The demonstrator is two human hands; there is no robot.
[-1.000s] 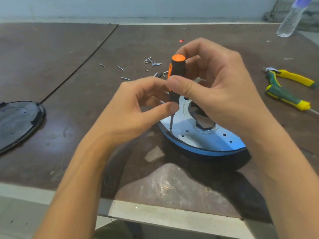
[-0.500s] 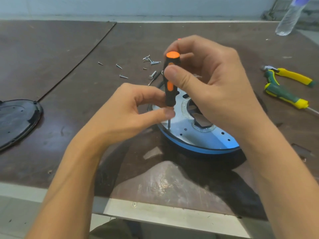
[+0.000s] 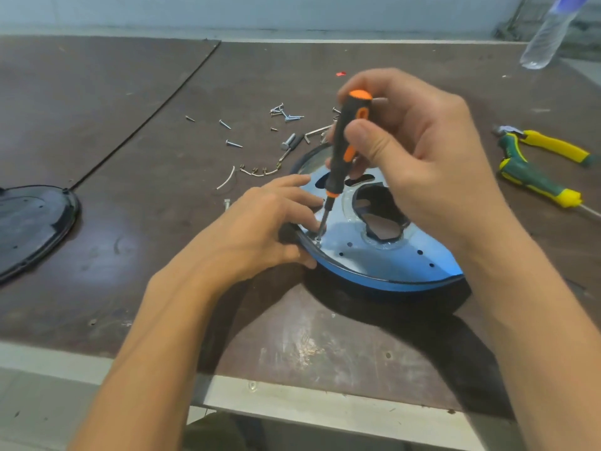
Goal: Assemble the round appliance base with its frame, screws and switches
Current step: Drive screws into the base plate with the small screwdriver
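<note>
We count one round blue base [image 3: 383, 268] on the worktop [image 3: 146, 255]; one screwdriver [image 3: 344, 148], tip at its left rim, gripped by our right hand [image 3: 422, 164]; our left hand [image 3: 260, 229], fingers straight, pressing that rim; one black cover [image 3: 29, 222] far left.

A dark brown workbench [image 3: 130, 255] with a pale metal front edge carries a round blue base [image 3: 383, 265] near its front right. Loose screws [image 3: 286, 113] are scattered just behind the base. A black cover [image 3: 29, 226] lies at the left edge, yellow-and-green pliers [image 3: 536, 167] at the right, and a clear bottle [image 3: 541, 40] in the far right corner.
</note>
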